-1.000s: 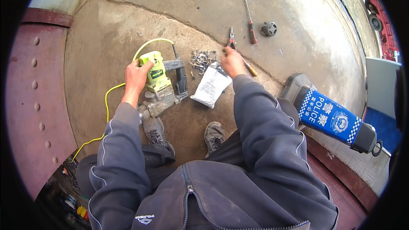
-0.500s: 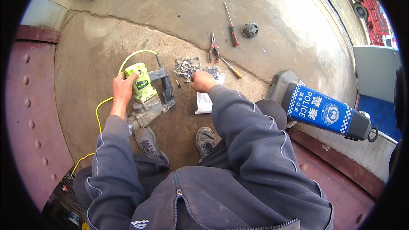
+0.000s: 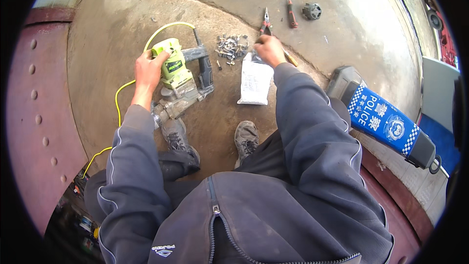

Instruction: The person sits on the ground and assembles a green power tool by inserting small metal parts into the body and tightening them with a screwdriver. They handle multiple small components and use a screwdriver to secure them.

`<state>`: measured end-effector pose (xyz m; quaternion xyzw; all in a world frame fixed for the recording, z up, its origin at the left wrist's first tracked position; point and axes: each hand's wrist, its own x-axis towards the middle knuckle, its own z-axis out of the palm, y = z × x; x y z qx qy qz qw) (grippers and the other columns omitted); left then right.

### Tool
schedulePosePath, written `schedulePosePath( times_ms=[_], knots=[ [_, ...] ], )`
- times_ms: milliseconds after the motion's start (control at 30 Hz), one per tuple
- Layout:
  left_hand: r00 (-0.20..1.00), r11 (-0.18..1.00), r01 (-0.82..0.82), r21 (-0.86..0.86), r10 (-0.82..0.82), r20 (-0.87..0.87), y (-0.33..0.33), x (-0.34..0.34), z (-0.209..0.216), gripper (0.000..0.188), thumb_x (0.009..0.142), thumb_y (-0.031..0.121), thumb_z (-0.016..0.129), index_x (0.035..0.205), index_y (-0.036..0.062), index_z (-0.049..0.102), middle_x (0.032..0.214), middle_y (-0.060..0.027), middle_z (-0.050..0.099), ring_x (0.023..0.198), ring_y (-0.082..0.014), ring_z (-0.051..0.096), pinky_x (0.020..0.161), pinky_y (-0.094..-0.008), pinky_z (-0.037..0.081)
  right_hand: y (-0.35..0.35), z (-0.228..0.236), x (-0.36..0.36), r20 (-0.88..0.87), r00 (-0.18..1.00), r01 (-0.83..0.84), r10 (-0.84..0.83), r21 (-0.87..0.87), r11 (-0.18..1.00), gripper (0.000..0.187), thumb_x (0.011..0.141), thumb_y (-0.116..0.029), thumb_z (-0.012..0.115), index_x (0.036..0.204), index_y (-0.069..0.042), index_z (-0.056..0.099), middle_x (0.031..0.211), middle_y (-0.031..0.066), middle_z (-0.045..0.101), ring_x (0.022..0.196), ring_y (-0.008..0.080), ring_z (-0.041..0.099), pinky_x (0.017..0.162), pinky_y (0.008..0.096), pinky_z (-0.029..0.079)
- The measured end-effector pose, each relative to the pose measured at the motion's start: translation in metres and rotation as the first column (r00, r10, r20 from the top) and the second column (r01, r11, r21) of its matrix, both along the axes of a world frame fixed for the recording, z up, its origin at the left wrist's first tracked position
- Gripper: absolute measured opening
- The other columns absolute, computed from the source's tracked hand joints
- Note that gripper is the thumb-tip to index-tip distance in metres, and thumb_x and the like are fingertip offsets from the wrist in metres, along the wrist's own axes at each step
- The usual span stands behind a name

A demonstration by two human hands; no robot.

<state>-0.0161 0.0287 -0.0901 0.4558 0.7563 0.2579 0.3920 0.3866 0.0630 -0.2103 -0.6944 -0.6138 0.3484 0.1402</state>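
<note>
My left hand is closed round the upper end of the lime-green motor housing of a rotary hammer. The tool leans with its grey metal front end by my left shoe. My right hand is over the lower handles of the red-and-black long-nose pliers, its fingers curled; what they hold, if anything, is hidden. Just below that hand lies a white packet with a clear upper end. Between the two hands, small dark pieces with metal ends lie in a loose heap on the concrete.
A screwdriver and a round dark cap lie beyond the pliers. A yellow-handled screwdriver is partly covered by my right hand. A yellow cord loops left of the tool. A blue-covered padded seat stands at right.
My right hand has moved from the heap's near edge across to the right, over the pliers' handles and the packet's top. The whole view has shifted; my left hand stays on the rotary hammer.
</note>
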Motion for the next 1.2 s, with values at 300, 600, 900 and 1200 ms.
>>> schedulePosePath(
  times_ms=[300,600,900,1200],
  knots=[
    [0.988,1.000,-0.026,0.014,0.024,0.153,-0.007,-0.004,-0.005,0.053,0.090,0.023,0.083,0.129,-0.0120,0.072,0.118,-0.0183,0.081,0.105,-0.0189,0.076,0.092,-0.0343,0.058,-0.057,0.003,-0.092,0.055,0.767,-0.585,0.640,-0.351,0.731,0.028,0.091,-0.014,0.064,0.112,-0.008,0.081,0.112,0.0244,0.081,0.109,0.0417,0.078,0.098,0.0510,0.061],
    [0.949,0.981,-0.112,0.158,0.058,0.310,-0.044,-0.002,-0.009,0.057,0.093,0.006,0.083,0.141,-0.0139,0.060,0.130,-0.0209,0.076,0.119,-0.0243,0.075,0.105,-0.0367,0.060,0.001,-0.015,-0.100,-0.060,0.986,0.157,-0.159,-0.033,0.987,0.026,0.092,-0.016,0.065,0.109,-0.005,0.081,0.110,0.0261,0.080,0.106,0.0469,0.076,0.099,0.0528,0.058],
    [0.934,0.965,-0.110,0.237,0.018,0.357,-0.069,0.004,-0.002,0.062,0.097,0.011,0.086,0.147,-0.0124,0.058,0.132,-0.0204,0.076,0.120,-0.0236,0.075,0.104,-0.0369,0.061,0.075,-0.040,-0.039,-0.365,0.663,0.656,-0.653,-0.135,0.742,0.026,0.094,-0.011,0.071,0.112,0.005,0.079,0.087,0.0145,0.079,0.070,0.0217,0.076,0.065,0.0358,0.059],
    [0.939,0.965,-0.106,0.239,0.019,0.343,-0.065,0.006,0.001,0.059,0.098,0.014,0.086,0.145,-0.0100,0.061,0.131,-0.0191,0.077,0.119,-0.0225,0.076,0.103,-0.0372,0.060,0.043,-0.006,-0.070,-0.370,0.922,-0.348,0.113,-0.665,0.661,0.026,0.091,-0.007,0.069,0.113,-0.005,0.084,0.093,0.0126,0.083,0.073,0.0241,0.080,0.061,0.0377,0.065]
  ],
)
